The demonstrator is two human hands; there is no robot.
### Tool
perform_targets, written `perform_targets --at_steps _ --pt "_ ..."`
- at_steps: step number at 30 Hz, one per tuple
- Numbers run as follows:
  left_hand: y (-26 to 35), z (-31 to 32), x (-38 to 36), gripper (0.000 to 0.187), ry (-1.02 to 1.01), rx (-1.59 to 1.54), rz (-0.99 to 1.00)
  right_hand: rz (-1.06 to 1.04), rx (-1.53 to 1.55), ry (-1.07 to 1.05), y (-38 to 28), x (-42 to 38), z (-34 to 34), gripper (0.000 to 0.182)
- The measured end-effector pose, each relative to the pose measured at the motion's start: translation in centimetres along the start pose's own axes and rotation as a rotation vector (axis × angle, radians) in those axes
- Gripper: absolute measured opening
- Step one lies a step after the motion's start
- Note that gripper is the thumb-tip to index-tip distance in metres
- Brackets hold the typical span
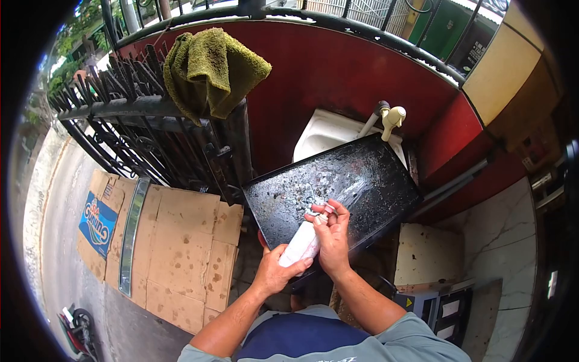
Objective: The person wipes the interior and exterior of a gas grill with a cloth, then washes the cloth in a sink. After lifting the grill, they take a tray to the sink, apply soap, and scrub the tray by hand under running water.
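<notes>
The person's left hand (274,271) is wrapped around the lower part of a white bottle (300,244), while the right hand (333,238) closes its fingers about the bottle's top end. The bottle is held slanted above the near side of a black tray (368,181), whose surface is wet and spotted with pale specks. Beyond the tray, and partly hidden by it, is a white sink (316,139), with a cream faucet (394,117) over the tray's far edge. A green cloth (211,72) hangs over the black metal gate (139,108) to the left. Below the gate lies stained cardboard (181,235) bearing a long, shiny strip (132,235).
</notes>
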State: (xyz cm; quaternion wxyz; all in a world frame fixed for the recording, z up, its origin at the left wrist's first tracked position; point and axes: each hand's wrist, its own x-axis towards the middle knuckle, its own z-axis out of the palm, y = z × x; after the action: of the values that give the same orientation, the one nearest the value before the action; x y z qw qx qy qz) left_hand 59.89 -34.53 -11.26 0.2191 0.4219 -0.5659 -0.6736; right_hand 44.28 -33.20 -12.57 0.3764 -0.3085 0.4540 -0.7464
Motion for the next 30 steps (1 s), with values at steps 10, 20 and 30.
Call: perform_targets --at_steps 10,20,30 --pt "0.4 -0.2 0.2 0.044 -0.026 -0.091 -0.001 -0.008 0.099 0.002 0.6 0.2 -0.2 0.05" --pt "-1.4 -0.6 0.8 0.044 -0.031 -0.024 0.057 0.016 0.091 0.101 1.6 -0.6 -0.8 0.031" --pt "-1.6 -1.1 0.5 0.049 -0.117 -0.079 0.067 -0.118 0.005 0.026 -1.2 -0.2 -0.1 0.055"
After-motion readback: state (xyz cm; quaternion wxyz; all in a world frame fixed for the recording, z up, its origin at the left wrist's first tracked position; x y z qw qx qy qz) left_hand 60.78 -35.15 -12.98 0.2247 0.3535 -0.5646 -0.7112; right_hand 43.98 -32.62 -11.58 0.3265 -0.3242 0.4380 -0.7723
